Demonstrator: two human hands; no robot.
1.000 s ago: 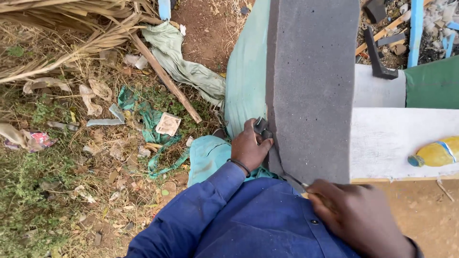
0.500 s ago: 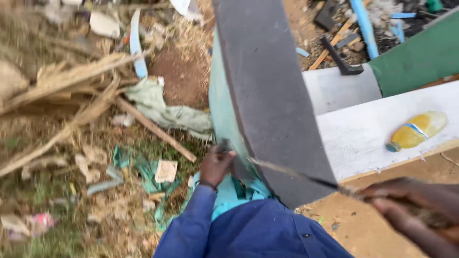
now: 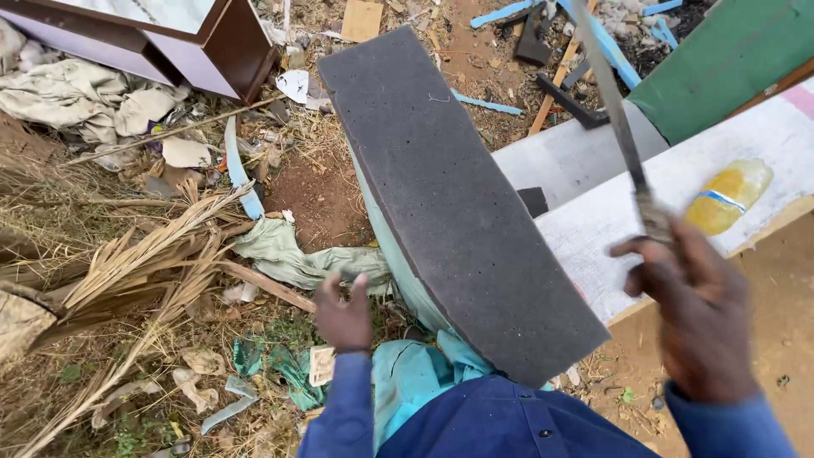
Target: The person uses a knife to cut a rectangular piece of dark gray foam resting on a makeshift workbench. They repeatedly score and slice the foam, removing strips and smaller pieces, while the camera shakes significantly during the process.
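**Blade raised beside the grey foam slab**

Nearest the camera, the right hand is closed in a fist round the handle of a long, thin metal blade, which rises steeply up and away, slightly blurred. The left hand hangs free in front of the blue sleeve, fingers loosely spread, gripping nothing, just beside the lower left edge of a long dark grey foam slab. The slab lies tilted, its near end at the person's lap, its far end towards the littered ground, with pale green cloth under it. To its right runs a white painted board carrying a flattened yellow plastic bottle. Dry palm fronds lie to the left; a brown wooden cabinet stands farthest off.
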